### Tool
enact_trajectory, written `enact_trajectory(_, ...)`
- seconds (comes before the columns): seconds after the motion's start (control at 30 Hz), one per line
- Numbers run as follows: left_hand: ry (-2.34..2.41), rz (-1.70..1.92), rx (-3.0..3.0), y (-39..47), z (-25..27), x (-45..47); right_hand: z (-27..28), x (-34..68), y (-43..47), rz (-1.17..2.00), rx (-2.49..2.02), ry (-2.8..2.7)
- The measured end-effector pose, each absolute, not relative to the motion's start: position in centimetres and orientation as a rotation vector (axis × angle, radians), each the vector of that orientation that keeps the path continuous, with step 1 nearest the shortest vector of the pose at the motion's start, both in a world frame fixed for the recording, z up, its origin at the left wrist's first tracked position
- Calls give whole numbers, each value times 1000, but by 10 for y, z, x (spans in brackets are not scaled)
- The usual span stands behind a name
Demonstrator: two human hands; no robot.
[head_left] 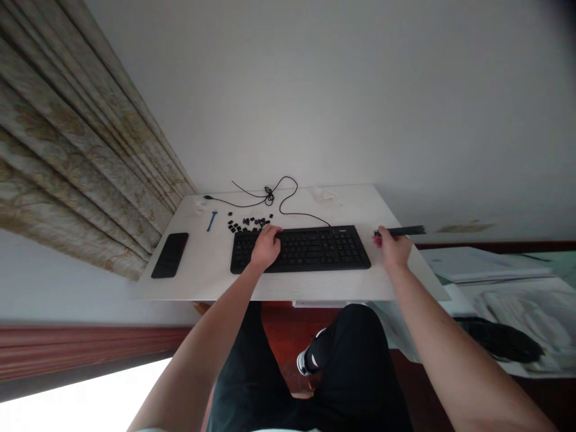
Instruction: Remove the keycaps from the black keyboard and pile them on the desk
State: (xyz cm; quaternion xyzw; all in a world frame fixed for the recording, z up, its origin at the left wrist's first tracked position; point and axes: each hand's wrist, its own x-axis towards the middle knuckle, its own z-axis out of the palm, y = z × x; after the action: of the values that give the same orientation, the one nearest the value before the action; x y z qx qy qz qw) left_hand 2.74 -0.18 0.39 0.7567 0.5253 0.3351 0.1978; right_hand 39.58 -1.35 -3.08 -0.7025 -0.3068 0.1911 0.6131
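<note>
A black computer keyboard (310,249) lies flat on the white desk. My left hand (267,243) is on its left part, the fingers closed over the back edge. Past the desk keyboard's right end, my right hand (392,245) is closed around a slim, long black tool (409,230) that sticks out to the right; I cannot make out its exact kind. Several loose black keycaps (252,223) are scattered behind the keyboard's left end. To their left lies a small blue tool (212,221).
The keyboard's black cable (269,195) lies in a loose coil at the back of the desk (198,285). A dark phone (170,255) rests near the left edge. Curtains (90,120) hang on the left. Plastic-wrapped things (517,312) stand low on the right.
</note>
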Motion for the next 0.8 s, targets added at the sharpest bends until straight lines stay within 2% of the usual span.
enact_trajectory(0.1,1482,954,2076,-1,3,25,-23,394,-8,522,-1551,-532)
enact_trajectory(0.2,1484,995,2025,0,3,25,-4,371,-6,480,-1570,-596)
enact_trajectory(0.27,1475,1019,1995,1,2,24,12,342,-8,477,-1568,-765)
enact_trajectory(0.47,1420,1076,1928,2,1,22,51,229,-7,856,-1504,-1426)
enact_trajectory(0.8,1384,1070,1925,6,-2,19,61,178,13,710,-1652,-1810)
